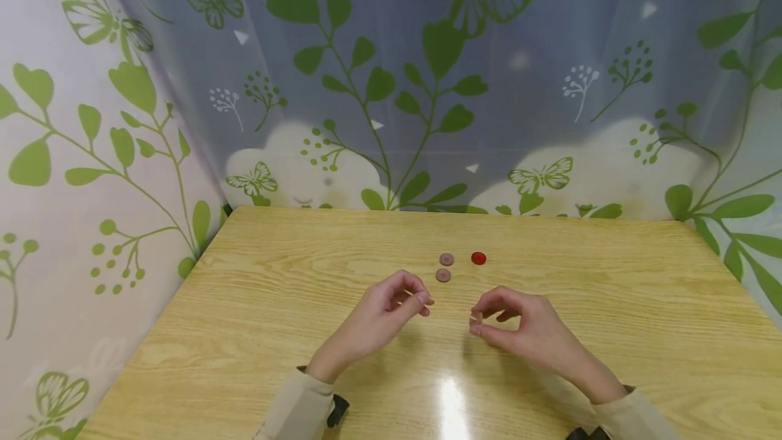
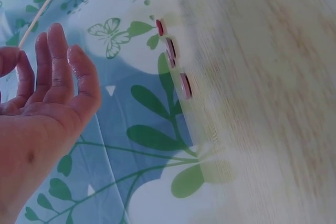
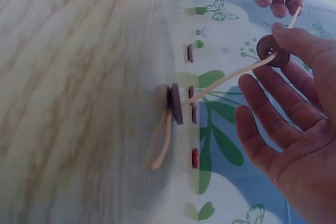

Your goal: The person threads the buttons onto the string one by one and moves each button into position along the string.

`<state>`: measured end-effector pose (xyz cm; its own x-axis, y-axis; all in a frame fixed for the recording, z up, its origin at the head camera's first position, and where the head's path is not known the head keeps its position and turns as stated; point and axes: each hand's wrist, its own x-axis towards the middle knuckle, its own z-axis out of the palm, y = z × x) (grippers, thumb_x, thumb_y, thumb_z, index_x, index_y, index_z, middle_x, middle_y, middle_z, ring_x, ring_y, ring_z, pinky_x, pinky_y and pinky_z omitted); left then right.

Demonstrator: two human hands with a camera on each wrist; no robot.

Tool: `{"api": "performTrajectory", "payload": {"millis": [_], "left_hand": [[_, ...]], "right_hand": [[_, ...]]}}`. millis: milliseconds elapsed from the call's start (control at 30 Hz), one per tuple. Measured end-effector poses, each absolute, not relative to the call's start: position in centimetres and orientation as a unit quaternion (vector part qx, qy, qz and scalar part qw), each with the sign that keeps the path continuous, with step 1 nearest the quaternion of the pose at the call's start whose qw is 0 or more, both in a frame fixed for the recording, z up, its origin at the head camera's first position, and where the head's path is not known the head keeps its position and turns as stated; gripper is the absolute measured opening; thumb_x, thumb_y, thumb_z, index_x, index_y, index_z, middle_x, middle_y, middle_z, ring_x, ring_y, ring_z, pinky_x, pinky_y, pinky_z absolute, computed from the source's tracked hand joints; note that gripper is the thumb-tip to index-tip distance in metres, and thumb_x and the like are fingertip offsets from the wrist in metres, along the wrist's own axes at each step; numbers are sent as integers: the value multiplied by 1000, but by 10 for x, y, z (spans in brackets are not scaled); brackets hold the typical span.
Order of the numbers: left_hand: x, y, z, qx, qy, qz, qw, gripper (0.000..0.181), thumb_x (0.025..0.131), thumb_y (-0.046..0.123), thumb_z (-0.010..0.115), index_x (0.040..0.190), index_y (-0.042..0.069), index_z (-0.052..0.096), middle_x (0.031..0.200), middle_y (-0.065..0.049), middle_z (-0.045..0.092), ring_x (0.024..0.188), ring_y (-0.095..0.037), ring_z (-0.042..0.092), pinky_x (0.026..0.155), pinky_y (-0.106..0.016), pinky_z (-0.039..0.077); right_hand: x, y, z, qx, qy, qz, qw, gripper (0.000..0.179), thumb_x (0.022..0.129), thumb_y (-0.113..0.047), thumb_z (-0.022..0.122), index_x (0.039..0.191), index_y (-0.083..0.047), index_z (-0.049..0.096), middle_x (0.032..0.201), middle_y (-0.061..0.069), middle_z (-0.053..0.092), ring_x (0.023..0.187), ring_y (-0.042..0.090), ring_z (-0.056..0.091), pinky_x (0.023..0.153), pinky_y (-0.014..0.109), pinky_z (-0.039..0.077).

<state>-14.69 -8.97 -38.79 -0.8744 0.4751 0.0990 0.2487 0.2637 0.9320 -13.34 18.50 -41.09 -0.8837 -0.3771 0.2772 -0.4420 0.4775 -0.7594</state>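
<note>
A brown button (image 3: pixel 269 51) with a pale cord (image 3: pixel 231 80) running through it is pinched between the thumb and forefinger of my right hand (image 1: pixel 530 328). Thumb and forefinger of my left hand (image 1: pixel 387 311) pinch the cord's other end, and the cord (image 2: pixel 44 10) spans the two hands. Lower on the cord, a second brown button (image 3: pixel 177 104) hangs above a dangling loop. In the head view two brown buttons (image 1: pixel 447 259) and a red button (image 1: pixel 478 258) lie beyond the hands. Another brown button (image 2: pixel 186 86) shows in the left wrist view.
A wood-grain table (image 1: pixel 275 257) lies under both hands. Fabric printed with leaves and butterflies (image 1: pixel 391 87) rises behind its far edge and along the sides. Light glares off the table's near middle.
</note>
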Motion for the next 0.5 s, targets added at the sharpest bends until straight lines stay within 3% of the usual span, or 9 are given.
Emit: {"api": "performTrajectory", "payload": {"millis": [100, 333, 500], "left_hand": [[-147, -89, -388, 229, 780, 572, 108, 13, 106, 20, 55, 112, 10, 61, 115, -10, 71, 99, -16, 72, 94, -44, 58], [-147, -90, -386, 233, 779, 573, 106, 14, 107, 20, 54, 114, 10, 61, 116, -12, 71, 99, -17, 72, 94, -38, 57], [-148, -91, -386, 238, 774, 578, 101, 16, 107, 20, 53, 114, 7, 60, 116, -15, 70, 100, -22, 73, 96, -47, 57]], "right_hand": [[-135, 187, -413, 231, -860, 453, 33, 15, 89, -24, 81, 100, -25, 71, 94, -14, 74, 90, 2, 71, 76, 31, 61], [-136, 193, -418, 221, -859, 463, 18, 13, 90, -23, 80, 100, -24, 71, 95, -12, 74, 92, 3, 71, 76, 28, 60], [-136, 195, -419, 213, -861, 461, 10, 13, 91, -25, 79, 100, -25, 70, 96, -13, 74, 92, 3, 72, 76, 28, 59]]}}
